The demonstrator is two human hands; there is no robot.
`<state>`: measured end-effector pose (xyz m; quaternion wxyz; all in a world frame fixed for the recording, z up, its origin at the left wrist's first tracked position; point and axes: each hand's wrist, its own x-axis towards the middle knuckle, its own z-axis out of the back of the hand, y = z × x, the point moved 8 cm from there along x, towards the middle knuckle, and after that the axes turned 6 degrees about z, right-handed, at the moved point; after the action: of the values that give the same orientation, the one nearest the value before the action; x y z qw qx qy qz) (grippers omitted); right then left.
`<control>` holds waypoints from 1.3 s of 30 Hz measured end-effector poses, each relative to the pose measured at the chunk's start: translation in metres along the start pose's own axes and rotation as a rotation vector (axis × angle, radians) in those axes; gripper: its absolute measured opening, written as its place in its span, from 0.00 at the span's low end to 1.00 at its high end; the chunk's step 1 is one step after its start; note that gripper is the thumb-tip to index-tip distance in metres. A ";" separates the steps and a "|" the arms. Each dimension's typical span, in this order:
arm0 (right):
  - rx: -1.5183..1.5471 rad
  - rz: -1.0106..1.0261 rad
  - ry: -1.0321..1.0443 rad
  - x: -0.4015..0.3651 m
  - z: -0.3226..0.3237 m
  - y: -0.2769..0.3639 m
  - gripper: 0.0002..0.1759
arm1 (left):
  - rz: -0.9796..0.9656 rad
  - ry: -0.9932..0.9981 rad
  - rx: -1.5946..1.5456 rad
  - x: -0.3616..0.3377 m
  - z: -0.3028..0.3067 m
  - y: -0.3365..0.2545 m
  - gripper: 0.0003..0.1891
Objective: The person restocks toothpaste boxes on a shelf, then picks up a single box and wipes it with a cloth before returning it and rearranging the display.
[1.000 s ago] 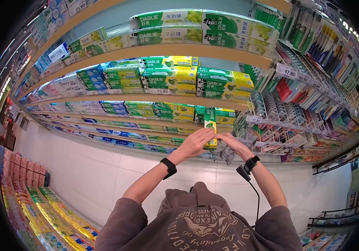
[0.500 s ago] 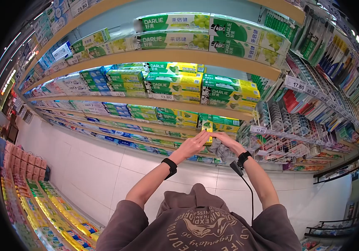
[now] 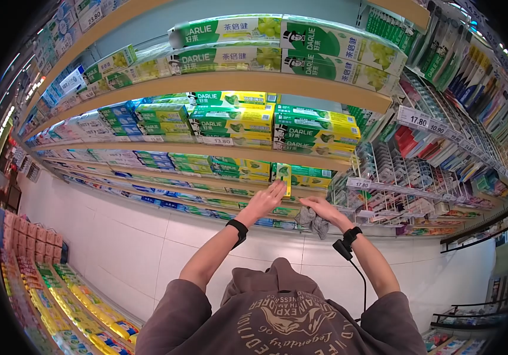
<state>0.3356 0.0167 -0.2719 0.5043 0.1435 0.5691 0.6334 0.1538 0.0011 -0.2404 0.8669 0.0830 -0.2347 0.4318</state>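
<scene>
**Item: upright toothpaste box at shelf front, one hand on it**

Nearest: hooded top (image 3: 277, 313), brown-grey, printed. A black band (image 3: 239, 229) sat on the left wrist. A clipped unit with cable (image 3: 344, 249) sat on the right wrist.

Change noted: a second earlier both hands met around the toothpaste box (image 3: 283, 177). Now only the left hand (image 3: 267, 200) was on it. Its fingers lay together, flat against the box's lower left side; a closing thumb could not be made out. The right hand (image 3: 329, 210) had dropped below and right of the box, fingers bunched on a grey cloth (image 3: 312, 220). Judgement: two-handed handling was over, and the box stood on end at the shelf lip.

Surface: wooden shelf (image 3: 248, 155) just above the box, with flat-stacked green and yellow cartons (image 3: 316, 131) above it and a price tag (image 3: 359, 183) right of the box.

Room: toothbrush racks (image 3: 437, 142) to the far right of the box, white tiled floor (image 3: 129, 236) below left of it, and facing shelves (image 3: 58, 296) at the lower-left edge of view.
</scene>
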 end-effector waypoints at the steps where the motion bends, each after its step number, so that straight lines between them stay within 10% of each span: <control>1: -0.025 -0.023 0.002 -0.005 0.001 0.000 0.41 | 0.002 0.002 0.012 0.003 -0.001 0.000 0.27; 20: -0.018 0.034 0.016 0.007 -0.017 -0.010 0.38 | 0.111 0.040 -0.048 0.012 -0.007 0.016 0.28; 39: 0.030 0.007 -0.056 -0.027 -0.019 -0.032 0.33 | 0.851 0.035 -0.958 -0.019 -0.061 0.064 0.41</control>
<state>0.3486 -0.0207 -0.2944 0.5158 0.1707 0.5634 0.6224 0.1143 0.0478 -0.3061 0.5642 -0.4209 -0.4000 0.5870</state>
